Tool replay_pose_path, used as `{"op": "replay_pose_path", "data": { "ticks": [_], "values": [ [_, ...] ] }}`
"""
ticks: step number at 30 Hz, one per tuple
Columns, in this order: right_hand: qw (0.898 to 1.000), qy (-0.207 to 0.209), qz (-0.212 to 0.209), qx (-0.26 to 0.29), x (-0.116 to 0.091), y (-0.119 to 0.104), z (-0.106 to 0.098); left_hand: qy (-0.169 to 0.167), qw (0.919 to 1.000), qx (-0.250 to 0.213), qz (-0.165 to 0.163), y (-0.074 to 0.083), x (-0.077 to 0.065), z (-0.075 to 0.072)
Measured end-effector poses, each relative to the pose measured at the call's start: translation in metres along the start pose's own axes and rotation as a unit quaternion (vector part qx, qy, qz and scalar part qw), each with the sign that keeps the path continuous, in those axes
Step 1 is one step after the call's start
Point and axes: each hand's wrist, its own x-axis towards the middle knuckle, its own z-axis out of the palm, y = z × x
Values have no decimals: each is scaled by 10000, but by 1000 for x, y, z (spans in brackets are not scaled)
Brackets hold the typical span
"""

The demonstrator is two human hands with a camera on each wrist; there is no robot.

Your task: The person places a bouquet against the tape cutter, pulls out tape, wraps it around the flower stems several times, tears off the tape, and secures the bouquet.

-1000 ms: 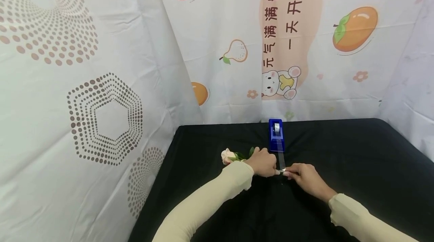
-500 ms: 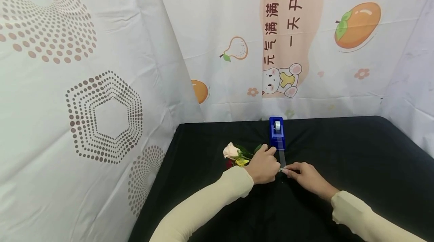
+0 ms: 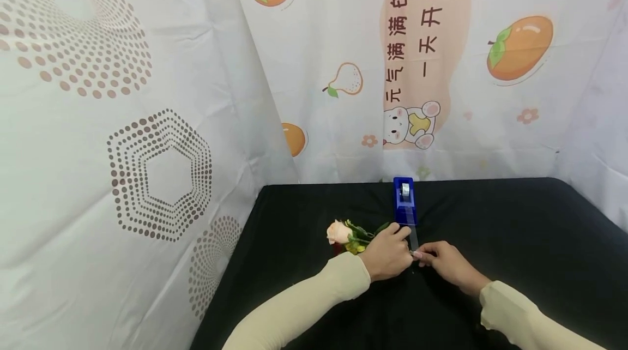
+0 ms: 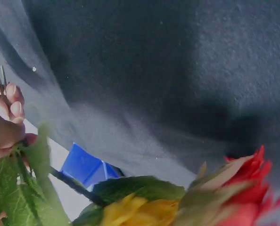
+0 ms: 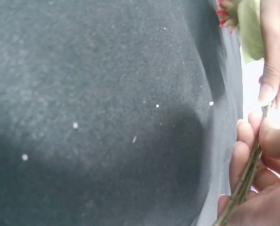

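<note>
My left hand (image 3: 389, 253) grips a small bunch of artificial-looking flowers by its stems (image 5: 246, 179). A pale pink rose (image 3: 338, 232), a yellow flower (image 4: 140, 212) and a red flower (image 4: 253, 188) point away to the left. Lower down the same stems, my right hand (image 3: 448, 265) pinches them between thumb and fingers. A strip of clear tape (image 3: 414, 238) runs from the blue tape dispenser (image 3: 398, 211) down to where both hands meet. Whether the tape sticks to the stems is hidden by fingers.
Black cloth (image 3: 510, 241) covers the table, with tiny white specks on it near the hands. Behind it hangs a white curtain (image 3: 314, 137) printed with fruit, and another curtain (image 3: 235, 137) drapes along the left side.
The bunch has turned in the left hand: the yellow and red flowers, hidden a second ago, now show under the rose. The right hand keeps its pinch, and the dispenser stays put.
</note>
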Motion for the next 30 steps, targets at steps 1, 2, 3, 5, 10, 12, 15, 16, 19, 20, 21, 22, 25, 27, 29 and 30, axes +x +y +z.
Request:
{"op": "replay_pose_path", "data": {
  "ticks": [1,2,3,5,10,12,15,16,19,20,21,22,25,27,29,30],
  "values": [
    [10000,39,-10,-44,-1,1,1,-27,10000,-55,-36,2,0,1],
    [9999,78,-26,-80,-2,2,2,-59,9999,-113,-82,3,0,1],
    [9999,111,-56,-116,-2,2,2,-119,9997,-171,-140,4,1,1],
    [9996,196,-101,-178,-3,2,2,-262,9987,-344,-276,2,2,0],
    [9982,408,-227,-377,-4,1,1,-1064,9794,-1549,-735,-13,11,-7],
    [9974,475,-300,-462,-4,2,1,-1531,9542,-2352,-1041,-20,16,-9],
    [9957,590,-437,-559,-4,2,0,-2096,9100,-3277,-1434,-29,22,-12],
    [9952,613,-493,-581,-4,2,0,-2238,8995,-3438,-1503,-31,23,-13],
    [9941,667,-575,-631,-4,3,0,-2548,8797,-3709,-1538,-34,26,-14],
    [9938,677,-590,-659,-4,3,0,-2601,8764,-3757,-1523,-33,27,-13],
    [9935,685,-607,-684,-4,3,0,-2637,8741,-3790,-1508,-33,27,-13],
    [9931,691,-627,-706,-4,3,-1,-2650,8722,-3822,-1513,-32,27,-13],
    [9926,707,-658,-741,-5,3,-2,-2497,8728,-3871,-1612,-28,28,-8],
    [9927,711,-658,-722,-5,1,-3,-2318,8756,-3851,-1770,-27,28,-7],
    [9930,740,-647,-655,-5,1,-3,-2107,8834,-3739,-1883,-26,28,-5],
    [9931,755,-648,-623,-6,1,-3,-1978,8893,-3651,-1914,-25,27,-3]
  ]
}}
